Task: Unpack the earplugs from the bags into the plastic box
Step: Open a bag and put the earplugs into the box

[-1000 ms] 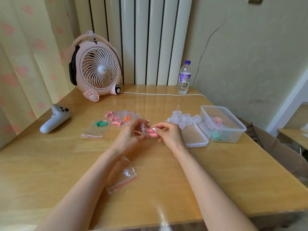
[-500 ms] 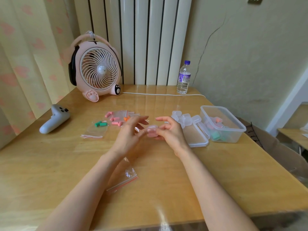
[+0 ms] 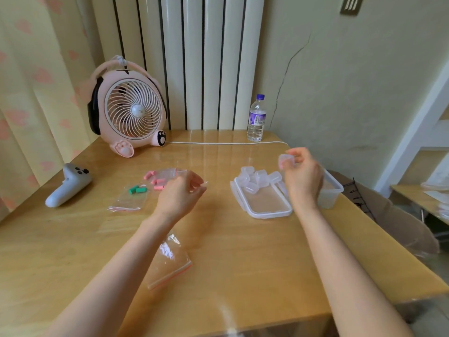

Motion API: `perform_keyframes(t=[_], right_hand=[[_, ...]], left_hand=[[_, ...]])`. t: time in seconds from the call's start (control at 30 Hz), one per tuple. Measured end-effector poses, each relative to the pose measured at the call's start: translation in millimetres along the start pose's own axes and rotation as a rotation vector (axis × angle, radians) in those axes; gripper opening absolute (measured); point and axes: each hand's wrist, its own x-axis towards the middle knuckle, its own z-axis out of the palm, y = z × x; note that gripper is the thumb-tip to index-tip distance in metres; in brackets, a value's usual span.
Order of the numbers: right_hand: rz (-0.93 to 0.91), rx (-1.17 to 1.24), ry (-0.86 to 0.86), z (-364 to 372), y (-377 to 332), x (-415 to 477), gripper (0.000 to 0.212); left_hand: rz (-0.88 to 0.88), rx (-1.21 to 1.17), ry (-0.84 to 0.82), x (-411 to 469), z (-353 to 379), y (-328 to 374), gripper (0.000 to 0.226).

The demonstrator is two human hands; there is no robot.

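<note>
Right hand pinches small clear case, raised just above plastic box. Left hand has fingers loosely curled, low over surface; cannot tell if it holds anything. Just beyond left hand: bagged pink earplugs; left of them, bagged green earplugs. Beside right hand: lid carrying clear cases. Under left forearm: empty bag.

light: soft daylight | glare: glossy table sheen | blur: right hand | edges: wide-angle bowing
</note>
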Motion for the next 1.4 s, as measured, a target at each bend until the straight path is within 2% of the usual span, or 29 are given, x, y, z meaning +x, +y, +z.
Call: perform_keyframes(t=[0.07, 0.17, 0.23, 0.3, 0.4, 0.5, 0.6, 0.7, 0.77, 0.87, 0.93, 1.0, 1.1, 1.17, 1.4], right_hand=[[-0.007, -0.167, 0.013, -11.7, 16.3, 19.2, 0.020], [-0.028, -0.396, -0.143, -17.0, 32.4, 30.0, 0.024], [-0.052, -0.364, -0.193, -14.5, 30.9, 24.0, 0.021], [-0.119, -0.240, -0.216, -8.9, 24.2, 11.2, 0.018], [-0.203, -0.079, -0.296, -0.1, 10.6, -6.8, 0.018], [-0.222, 0.012, -0.420, 7.5, -1.6, -22.8, 0.019], [-0.282, 0.069, -0.535, 7.8, -6.6, -33.5, 0.031], [-0.481, 0.045, -0.604, 0.3, -9.7, -37.2, 0.056], [-0.531, 0.027, -0.576, -8.4, -11.3, -37.9, 0.053], [-0.440, 0.026, -0.450, -32.7, -9.6, -35.2, 0.019], [-0.329, 0.079, -0.413, -53.2, -0.3, -30.6, 0.005], [-0.190, 0.191, -0.401, -76.2, 11.6, -28.1, 0.004], [-0.020, 0.338, -0.430, -117.8, 26.0, -33.3, 0.022], [0.046, 0.351, -0.450, -150.4, 37.6, -40.3, 0.029], [0.310, 0.293, -0.634, -256.4, 99.6, -73.0, 0.009]], left_hand=[[-0.082, 0.104, 0.014, 3.9, -0.3, -9.4, 0.026], [-0.216, 0.306, -0.056, 5.1, 5.6, -22.8, 0.045], [-0.266, 0.378, -0.120, 2.6, 13.6, -28.5, 0.053], [-0.250, 0.401, -0.083, -0.4, 20.6, -32.2, 0.046], [-0.152, 0.447, -0.008, -2.8, 23.0, -29.8, 0.027], [-0.076, 0.462, 0.022, -1.4, 20.4, -23.6, 0.018], [0.137, 0.264, 0.049, -0.7, 18.0, -11.1, 0.011], [0.378, 0.069, 0.013, -5.8, 14.4, 22.6, 0.010], [0.469, -0.058, -0.012, -10.5, 13.0, 49.9, 0.013], [0.470, -0.270, -0.016, -19.0, 15.8, 83.7, 0.006], [0.411, -0.386, -0.002, -26.3, 22.6, 100.3, 0.012], [0.359, -0.454, 0.006, -33.1, 33.2, 113.3, 0.014], [0.346, -0.497, -0.070, -45.2, 55.0, 131.9, 0.007], [0.368, -0.507, -0.150, -56.2, 70.7, 145.4, 0.005], [0.516, -0.528, -0.310, -98.8, 117.6, 188.7, 0.009]])
